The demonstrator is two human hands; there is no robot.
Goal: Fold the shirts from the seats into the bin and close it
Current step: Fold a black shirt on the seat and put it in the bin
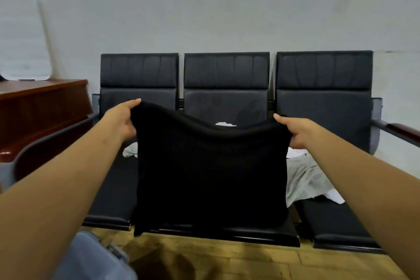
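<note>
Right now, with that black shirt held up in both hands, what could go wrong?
The black shirt hangs only from grips at its top corners by the left hand and right hand; a slip on either side could let it fall. Its lower edge hangs past the front of the seat towards the wooden floor and might drag there. The bin sits low under the left forearm, so that arm could bump it.

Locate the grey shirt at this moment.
In the head view, the grey shirt lies crumpled on the right seat, just right of the black shirt held up by the left hand and right hand.
</note>
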